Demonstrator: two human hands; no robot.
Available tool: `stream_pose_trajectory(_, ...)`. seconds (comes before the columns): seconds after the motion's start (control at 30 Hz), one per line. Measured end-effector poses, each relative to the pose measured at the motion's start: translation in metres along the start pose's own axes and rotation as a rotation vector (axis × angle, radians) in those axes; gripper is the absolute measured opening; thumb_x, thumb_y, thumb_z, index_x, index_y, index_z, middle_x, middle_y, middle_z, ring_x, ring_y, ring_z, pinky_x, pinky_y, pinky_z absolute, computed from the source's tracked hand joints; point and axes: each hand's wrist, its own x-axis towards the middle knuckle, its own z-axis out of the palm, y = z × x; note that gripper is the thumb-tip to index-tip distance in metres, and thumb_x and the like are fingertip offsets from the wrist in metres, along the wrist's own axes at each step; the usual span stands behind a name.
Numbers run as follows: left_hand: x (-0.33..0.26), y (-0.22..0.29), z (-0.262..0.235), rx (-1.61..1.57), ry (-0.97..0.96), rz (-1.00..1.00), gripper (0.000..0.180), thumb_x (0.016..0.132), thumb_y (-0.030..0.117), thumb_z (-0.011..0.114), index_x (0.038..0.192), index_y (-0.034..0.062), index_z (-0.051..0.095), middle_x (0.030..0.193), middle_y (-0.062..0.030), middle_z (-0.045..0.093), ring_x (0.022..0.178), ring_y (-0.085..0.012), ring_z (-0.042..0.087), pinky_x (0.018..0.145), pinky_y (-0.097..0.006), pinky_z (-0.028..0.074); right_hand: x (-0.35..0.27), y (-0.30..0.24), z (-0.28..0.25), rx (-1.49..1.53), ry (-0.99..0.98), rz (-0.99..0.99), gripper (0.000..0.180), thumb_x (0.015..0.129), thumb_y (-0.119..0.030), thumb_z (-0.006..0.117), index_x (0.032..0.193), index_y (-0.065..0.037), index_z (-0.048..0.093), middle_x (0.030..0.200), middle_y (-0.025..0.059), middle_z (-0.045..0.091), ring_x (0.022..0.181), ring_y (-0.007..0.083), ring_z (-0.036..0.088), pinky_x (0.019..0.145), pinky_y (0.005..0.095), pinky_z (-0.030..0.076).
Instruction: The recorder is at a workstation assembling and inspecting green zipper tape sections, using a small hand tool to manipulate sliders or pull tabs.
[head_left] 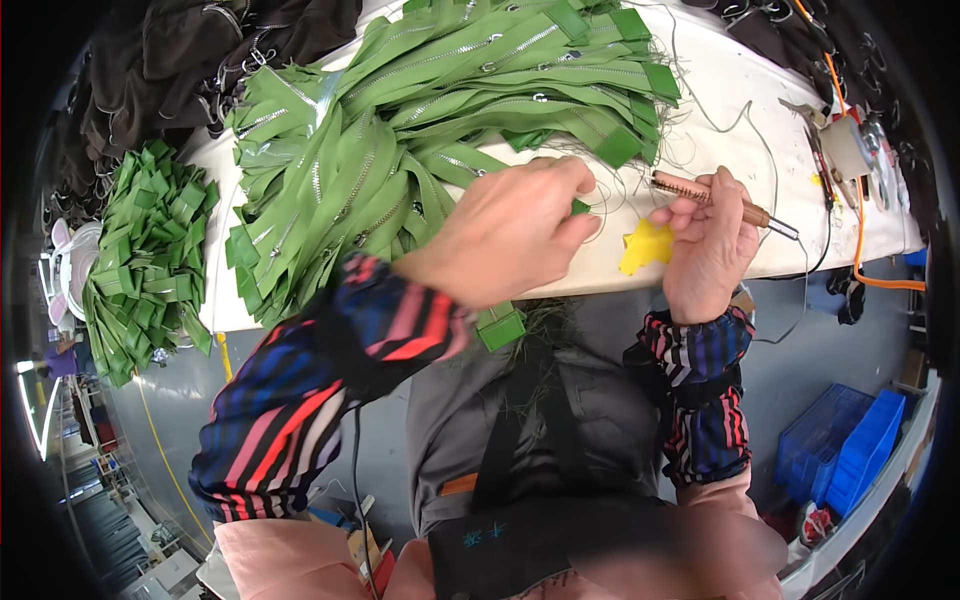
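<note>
The left hand (510,230) reaches over the near part of the table (715,100), back upward, with its thumb and forefinger curved toward each other and a narrow gap between their tips. A small green bit (580,207) shows in that gap; whether the fingers pinch it or merely have it behind them I cannot tell, and the other fingers are mostly hidden under the hand.

The right hand (708,260), palm turned partly up, is closed around a slim brown-handled tool (755,214). Its fingers and thumb wrap the middle of the tool, which lies slantwise: a coil-wrapped end points toward the left hand, and a metal end (silvery, narrower than the handle) points away to the right. The two hands are apart, with a yellow scrap (647,247) on the table between them, just beside the right hand's fingers.

The green zippers (400,110) lie in a large loose heap across the table, beyond the left hand and to its left, their metal teeth showing along the tapes. Below the left wrist, a green tab (500,326) hangs past the table's near edge. A second green bundle (150,260) (all folded ends, tightly crowded) sits at the far left. Loose dark threads (545,325) gather over the person's lap.
</note>
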Motion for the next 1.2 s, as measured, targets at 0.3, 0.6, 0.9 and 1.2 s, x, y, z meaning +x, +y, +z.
stream_pose_trajectory(0.3, 0.019, -0.008, 0.01, 0.113, 0.162, -0.01, 0.011, 0.081, 0.008, 0.053, 0.077, -0.0021, 0.053, 0.071, -0.01, 0.058, 0.057, -0.0171, 0.052, 0.056, -0.027, 0.043, 0.001, -0.002, 0.006, -0.274, -0.082, -0.014, 0.018, 0.086, -0.016, 0.057, 0.077, -0.001, 0.054, 0.059, 0.0044, 0.056, 0.048, 0.0074, 0.052, 0.048, 0.0181, 0.042)
stream_pose_trajectory(0.6, 0.021, -0.027, 0.013, -0.229, 0.234, 0.06, 0.013, 0.079, 0.013, 0.054, 0.075, 0.0013, 0.055, 0.059, -0.0132, 0.056, 0.053, -0.0286, 0.054, 0.052, -0.036, 0.042, 0.0, 0.0, 0.008, -0.402, -0.188, 0.051, 0.014, 0.082, -0.011, 0.061, 0.074, -0.002, 0.054, 0.061, 0.0001, 0.054, 0.051, 0.0036, 0.05, 0.047, 0.016, 0.039)
stream_pose_trajectory(0.9, 0.02, -0.026, 0.012, -0.205, 0.254, 0.057, 0.012, 0.078, 0.013, 0.054, 0.074, 0.002, 0.056, 0.063, -0.0136, 0.059, 0.059, -0.0306, 0.058, 0.056, -0.037, 0.044, -0.002, 0.0, 0.012, -0.439, -0.209, 0.069, 0.014, 0.082, -0.012, 0.062, 0.075, -0.002, 0.055, 0.061, 0.0, 0.054, 0.051, 0.0043, 0.051, 0.048, 0.0165, 0.04)
stream_pose_trajectory(1.2, 0.022, -0.025, 0.013, -0.186, 0.246, 0.05, 0.013, 0.078, 0.014, 0.053, 0.074, 0.0022, 0.056, 0.063, -0.0134, 0.059, 0.06, -0.0317, 0.057, 0.057, -0.038, 0.044, -0.001, 0.0, 0.01, -0.459, -0.223, 0.044, 0.014, 0.082, -0.012, 0.062, 0.074, -0.002, 0.056, 0.06, 0.0, 0.054, 0.051, 0.0045, 0.051, 0.047, 0.0168, 0.04)
